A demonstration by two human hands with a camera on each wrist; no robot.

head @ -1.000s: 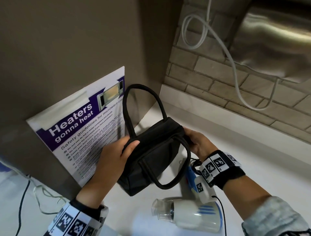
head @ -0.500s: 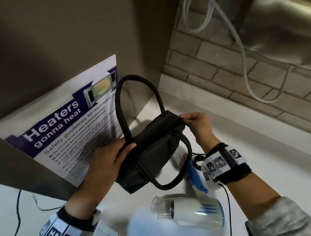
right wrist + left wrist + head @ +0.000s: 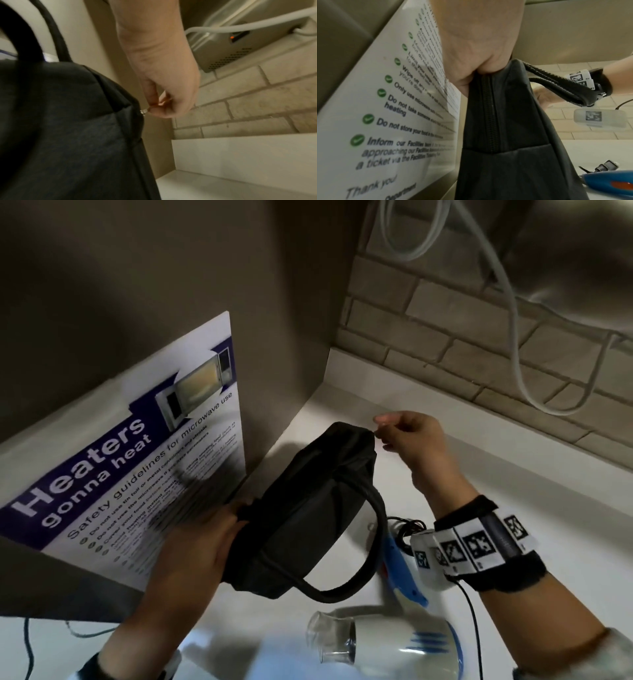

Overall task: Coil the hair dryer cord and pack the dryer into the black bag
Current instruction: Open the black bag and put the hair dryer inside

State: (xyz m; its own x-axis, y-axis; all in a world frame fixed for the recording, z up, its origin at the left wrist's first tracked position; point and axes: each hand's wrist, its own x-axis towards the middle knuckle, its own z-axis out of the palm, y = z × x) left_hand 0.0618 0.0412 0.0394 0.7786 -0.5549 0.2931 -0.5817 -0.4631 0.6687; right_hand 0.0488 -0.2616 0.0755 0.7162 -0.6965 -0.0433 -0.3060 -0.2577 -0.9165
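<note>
A black fabric bag (image 3: 308,515) (image 3: 505,135) (image 3: 60,121) with two loop handles is held above the white counter (image 3: 496,508). My left hand (image 3: 198,546) (image 3: 471,54) grips its near end, beside the closed zipper (image 3: 488,108). My right hand (image 3: 407,436) (image 3: 164,105) pinches the small metal zipper pull (image 3: 144,112) at the bag's far end. The white and blue hair dryer (image 3: 394,642) lies on the counter below the bag, its clear nozzle pointing left. Its blue handle (image 3: 400,570) (image 3: 607,185) and the bundled black cord (image 3: 407,525) lie under my right wrist.
A microwave safety poster (image 3: 137,460) (image 3: 393,108) leans on the brown wall at left. A brick-tile wall (image 3: 479,354) (image 3: 257,101) runs behind the counter, with a steel appliance (image 3: 231,47) and white hoses (image 3: 513,302) above. Thin cables (image 3: 30,645) lie at lower left.
The right hand slid from the bag's side to its far end and now pinches the zipper pull. The far loop handle dropped out of sight. The left hand moved to the bag's near end.
</note>
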